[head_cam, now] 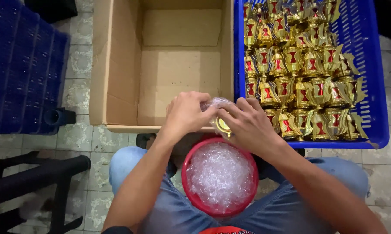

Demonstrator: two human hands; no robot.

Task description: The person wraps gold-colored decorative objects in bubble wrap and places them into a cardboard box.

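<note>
At the far left, a dark blue plastic crate (24,65) stands on the patterned tile floor (78,134), with a black stool (35,177) below it, near your left knee. Next comes an open cardboard box (117,65), its brown bottom bare, lying just ahead of your hands.

Your left hand (186,115) is curled, fingertips pinching a piece of clear bubble wrap (213,104) against a small gold ornament (223,125). The ornament sits between both hands, above the near edge of the box and just above the bowl in your lap — mostly hidden, only a shiny gold round part showing. Your right hand (249,123) is also closed around it from the other side, fingers folded over the wrap and the ornament, so both hands grip the same bundle.

Below the hands, a red round bowl (191,190) rests between your thighs on your blue jeans (126,167), filled with more clear bubble wrap pieces (220,173).

To the right, a bright blue plastic basket (369,99) sits touching the cardboard box, packed with rows of gold and red ornaments (299,69) — small lantern-like shapes, standing close together.
</note>
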